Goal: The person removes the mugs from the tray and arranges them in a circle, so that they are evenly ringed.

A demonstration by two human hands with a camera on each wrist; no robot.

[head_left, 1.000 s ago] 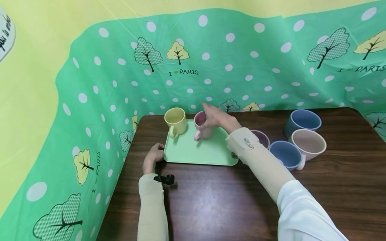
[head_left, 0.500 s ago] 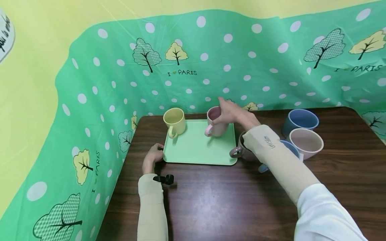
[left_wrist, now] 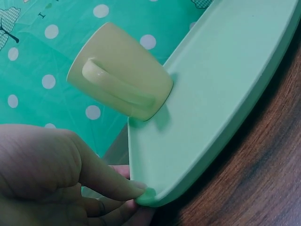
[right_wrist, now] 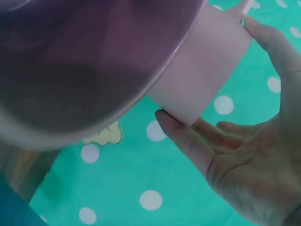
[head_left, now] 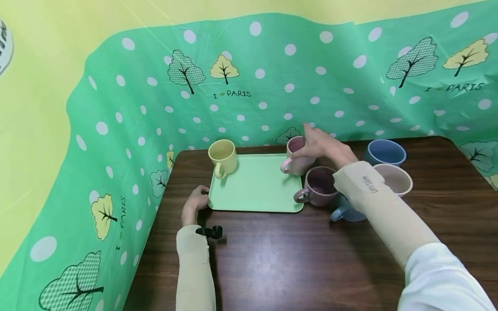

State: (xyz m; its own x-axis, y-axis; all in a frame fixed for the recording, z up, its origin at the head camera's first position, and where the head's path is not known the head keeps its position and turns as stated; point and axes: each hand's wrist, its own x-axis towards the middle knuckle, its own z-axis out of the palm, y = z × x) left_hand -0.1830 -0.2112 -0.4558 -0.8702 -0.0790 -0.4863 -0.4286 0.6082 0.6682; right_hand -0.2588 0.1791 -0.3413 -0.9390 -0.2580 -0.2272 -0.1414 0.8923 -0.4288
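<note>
On the tray [head_left: 253,190], yellow cup [head_left: 228,162] set — pink cup [head_left: 300,166] in right grip [head_left: 322,143], left grip [head_left: 196,200] pinching tray, four cups [head_left: 321,196] outside

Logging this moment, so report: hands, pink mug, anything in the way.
Left hand pinches green tray. Right hand grips pink mug near tray's far right corner. Purple mug close on near side.

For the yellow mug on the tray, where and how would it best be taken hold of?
Probably by its handle, coming from the near side: the yellow mug stands upright at the far left corner of the green tray, with the handle turned towards the camera wearer. The patterned cloth rises behind, so a far-side approach looks awkward.
</note>
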